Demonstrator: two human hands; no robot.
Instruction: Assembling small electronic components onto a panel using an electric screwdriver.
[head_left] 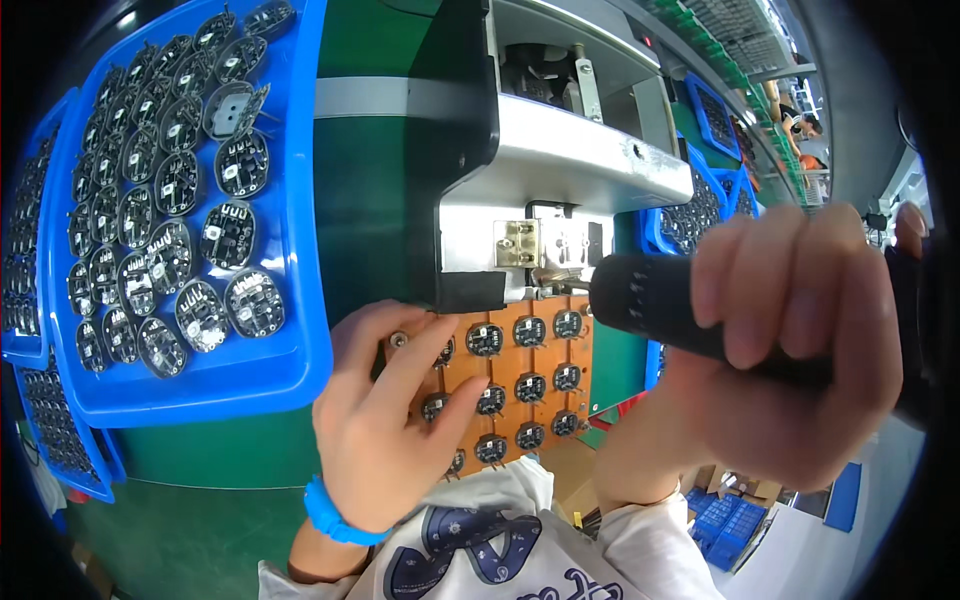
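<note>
My right hand is wrapped round a black electric screwdriver, held sideways with its metal tip pointing left. That tip is close to a brass-coloured block on the front of a silver metal machine; whether they touch I cannot tell. Rows of round circuit boards sit in an orange-brown tray-like fixture in front of the machine. Over the fixture's left side lies my left hand, fingers and thumb spread, partly hiding some boards. A blue band circles that wrist.
To the left, a large blue tray holds many similar round boards, with more blue trays beyond it. The silver machine housing stands ahead, with a black panel on its left. Further blue trays are at the right back.
</note>
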